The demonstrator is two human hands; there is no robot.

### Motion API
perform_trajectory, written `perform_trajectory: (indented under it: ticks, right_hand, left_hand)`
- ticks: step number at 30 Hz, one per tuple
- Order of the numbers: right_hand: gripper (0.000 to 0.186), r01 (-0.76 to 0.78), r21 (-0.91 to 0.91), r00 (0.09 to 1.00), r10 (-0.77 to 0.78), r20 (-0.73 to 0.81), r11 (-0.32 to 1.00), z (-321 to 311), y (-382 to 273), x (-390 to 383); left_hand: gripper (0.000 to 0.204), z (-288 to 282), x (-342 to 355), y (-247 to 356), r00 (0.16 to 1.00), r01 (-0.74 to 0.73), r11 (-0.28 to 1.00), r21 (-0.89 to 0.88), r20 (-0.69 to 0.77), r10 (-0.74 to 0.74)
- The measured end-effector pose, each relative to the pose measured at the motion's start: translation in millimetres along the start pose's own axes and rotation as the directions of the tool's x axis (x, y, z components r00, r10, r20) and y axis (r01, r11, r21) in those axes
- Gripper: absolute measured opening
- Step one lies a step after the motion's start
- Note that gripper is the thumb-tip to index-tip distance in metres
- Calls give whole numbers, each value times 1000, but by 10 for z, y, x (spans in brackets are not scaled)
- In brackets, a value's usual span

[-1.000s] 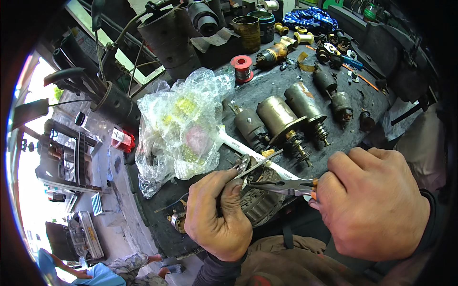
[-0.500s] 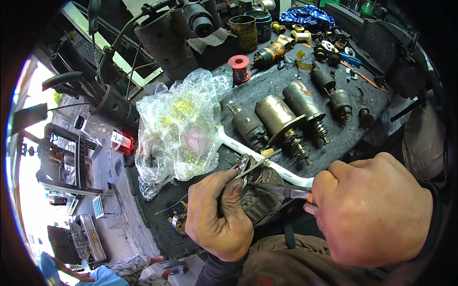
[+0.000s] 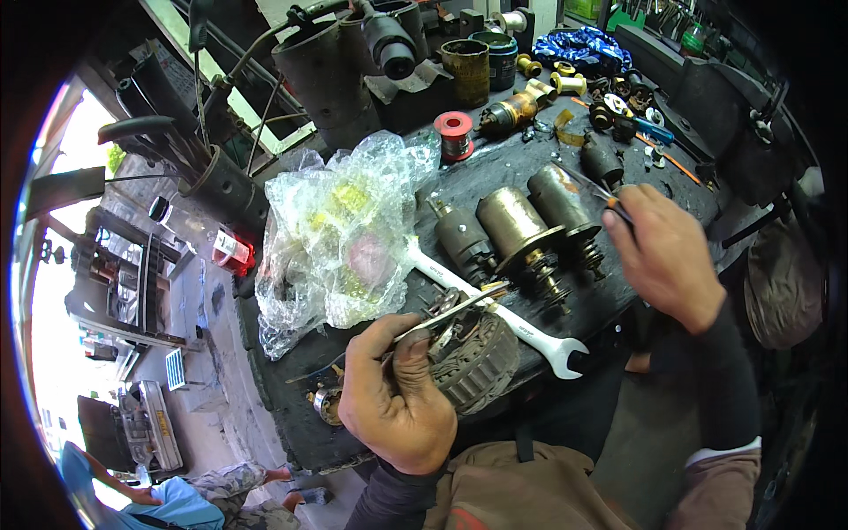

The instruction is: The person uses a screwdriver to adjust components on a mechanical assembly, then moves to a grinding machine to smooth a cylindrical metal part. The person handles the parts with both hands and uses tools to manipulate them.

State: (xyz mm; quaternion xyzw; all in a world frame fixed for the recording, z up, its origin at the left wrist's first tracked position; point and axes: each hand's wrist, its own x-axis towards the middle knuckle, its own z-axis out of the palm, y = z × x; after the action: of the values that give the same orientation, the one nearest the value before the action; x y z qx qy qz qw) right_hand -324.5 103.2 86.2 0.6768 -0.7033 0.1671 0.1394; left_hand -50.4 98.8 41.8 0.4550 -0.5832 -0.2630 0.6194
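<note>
Two hands, both loaded. Left hand (image 3: pixel 397 406): fingers (image 3: pixel 378 337) pinching a thin strip (image 3: pixel 458 308) above the ribbed part (image 3: pixel 481 375), long axis slanting away-right. Wrench (image 3: pixel 530 332) beyond. Right hand (image 3: pixel 669 254): fingers wrapped around pliers (image 3: pixel 594 188), nose pointing away-left, over the desk (image 3: pixel 508 159).

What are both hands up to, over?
Left hand: pinching slim flat grey strip. Right hand: gripping orange-handled metal pliers. Silver open-ended wrench lying beside round ribbed dark metal part.
</note>
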Motion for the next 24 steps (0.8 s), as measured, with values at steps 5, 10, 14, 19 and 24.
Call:
perform_trajectory:
  ticks: [5,10,14,19,24]
  right_hand:
    - [26,-77,24,995,75,63,997,339,-35,177]
    - [28,56,221,982,-14,-189,974,218,-67,427]
    - [43,-218,936,971,156,181,276,149,-526,1036]
    - [69,-511,785,847,-52,528,-352,272,-1077,1683]
    - [49,-362,745,925,-113,364,-561,276,-1211,2021]
  left_hand:
    - [15,-60,8,-24,999,48,998,-47,-19,-49]
    - [16,-72,52,-80,996,75,994,-81,-37,-78]
    - [14,-124,72,-138,995,76,997,-20,-63,-78]
    - [10,-173,100,-172,994,62,998,7,-94,-61]
    - [10,-161,159,-188,995,48,998,-29,-86,-51]
